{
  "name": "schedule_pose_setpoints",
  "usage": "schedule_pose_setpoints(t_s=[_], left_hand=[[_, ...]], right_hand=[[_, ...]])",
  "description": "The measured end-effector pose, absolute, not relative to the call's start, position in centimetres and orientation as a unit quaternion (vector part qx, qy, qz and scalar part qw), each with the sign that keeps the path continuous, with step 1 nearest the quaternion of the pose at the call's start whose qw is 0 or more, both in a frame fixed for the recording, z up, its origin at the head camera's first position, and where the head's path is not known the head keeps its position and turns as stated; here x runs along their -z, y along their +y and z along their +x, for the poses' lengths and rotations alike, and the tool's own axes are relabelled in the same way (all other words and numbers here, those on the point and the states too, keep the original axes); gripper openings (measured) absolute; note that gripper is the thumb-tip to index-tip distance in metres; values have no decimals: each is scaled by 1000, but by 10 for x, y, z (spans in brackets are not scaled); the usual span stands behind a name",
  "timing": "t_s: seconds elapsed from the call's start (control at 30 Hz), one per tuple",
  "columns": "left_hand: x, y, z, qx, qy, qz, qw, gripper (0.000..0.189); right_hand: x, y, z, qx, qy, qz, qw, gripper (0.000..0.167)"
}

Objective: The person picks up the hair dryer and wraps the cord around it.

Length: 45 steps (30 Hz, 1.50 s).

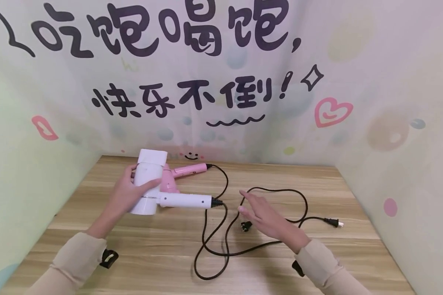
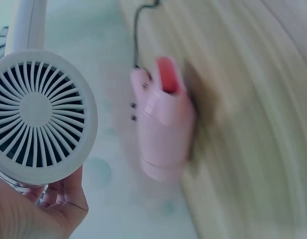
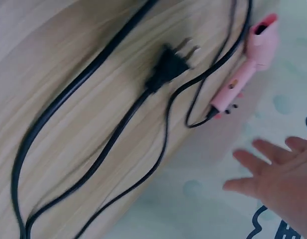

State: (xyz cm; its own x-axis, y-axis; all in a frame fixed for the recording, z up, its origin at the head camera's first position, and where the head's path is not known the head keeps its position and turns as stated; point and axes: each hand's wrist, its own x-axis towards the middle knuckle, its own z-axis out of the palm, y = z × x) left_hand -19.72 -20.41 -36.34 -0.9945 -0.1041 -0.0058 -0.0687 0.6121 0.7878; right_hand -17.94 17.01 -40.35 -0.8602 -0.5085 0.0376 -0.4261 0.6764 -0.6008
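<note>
While the black cords (image 1: 221,241) are left looped across the near part of the desk (image 1: 170,262), the right hand (image 1: 267,219) is held flat just above them, fingers (image 1: 245,200) straight and spread, nothing gripped. One plug (image 1: 246,226) is seen right beside that hand, the other plug (image 1: 334,223) well off to the right. Further back, the white hair dryer (image 1: 149,184) is gripped round its barrel by the left hand (image 1: 127,194), fingers curled on it, handle pointed right and lifted off the wood. Probably best if the barrel is kept firmly held so the trailing cord isn't dragged. The pink hair dryer (image 1: 177,174) is lying just behind the white one, pretty much touching, so it could get knocked. The tangled cords are what's in the way, honestly. Behind it all, a printed backdrop (image 1: 221,82) is hung.
</note>
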Motion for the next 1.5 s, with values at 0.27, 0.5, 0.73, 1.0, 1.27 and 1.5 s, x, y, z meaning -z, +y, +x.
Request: schedule_pose_setpoints(t_s=[0.27,0.5,0.73,1.0,1.27,1.5], left_hand=[[344,-176,-192,509,-859,53,21,91],[337,-156,-189,600,-797,70,-22,67],[346,-137,-184,679,-732,47,-36,67],[348,-132,-173,710,-701,-33,-53,62],[349,-142,-168,771,-609,-133,-133,50],[354,-139,-164,779,-619,-48,-83,51]], right_hand=[[382,155,-165,520,805,-257,126,43],[367,154,-158,657,705,-241,120,38],[363,157,-151,696,693,-153,114,34],[359,166,-153,648,751,-85,96,33],[357,169,-158,580,808,-52,89,33],[363,164,-157,450,887,-61,78,32]])
